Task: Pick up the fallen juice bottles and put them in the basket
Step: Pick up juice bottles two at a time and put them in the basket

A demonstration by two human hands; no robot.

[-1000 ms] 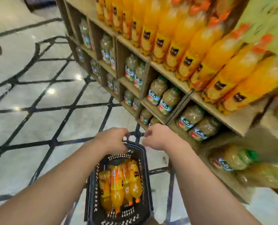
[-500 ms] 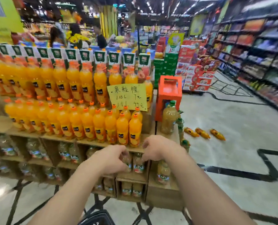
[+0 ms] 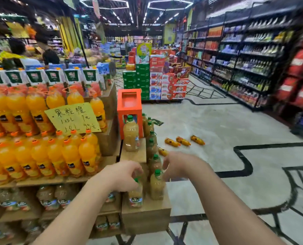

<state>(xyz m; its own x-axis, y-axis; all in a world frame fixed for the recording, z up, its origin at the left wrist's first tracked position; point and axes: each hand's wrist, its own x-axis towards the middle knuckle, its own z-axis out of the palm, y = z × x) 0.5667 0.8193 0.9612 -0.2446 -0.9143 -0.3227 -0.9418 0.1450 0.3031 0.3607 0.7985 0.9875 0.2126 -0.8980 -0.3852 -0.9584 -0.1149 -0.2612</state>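
1. Both hands are out in front, close together at chest height: the left hand (image 3: 119, 175) has its fingers curled inward, and the right hand (image 3: 178, 164) has its fingers bent down in a loose claw.
2. I can't tell whether either hand actually grips anything; no handle or bottle shows between the fingers.
3. Down on the floor (image 3: 226, 131), three fallen juice bottles (image 3: 183, 140) lie on their sides in a rough row, well ahead of the hands.
4. A fourth orange bottle (image 3: 162, 151) lies nearer, just beside the corner of the display and partly hidden behind it.
5. The basket is out of shot.
6. To the left, the wooden shelf (image 3: 134, 154) carries rows of upright orange juice bottles (image 3: 73, 156) and a yellow handwritten price sign (image 3: 73, 117).
7. At the shelf's corner, pale juice bottles with green caps (image 3: 131, 133) step downward, beside an orange carton (image 3: 129, 101).
8. Dark drinks shelving (image 3: 244, 68) lines the aisle on the right, blurred.
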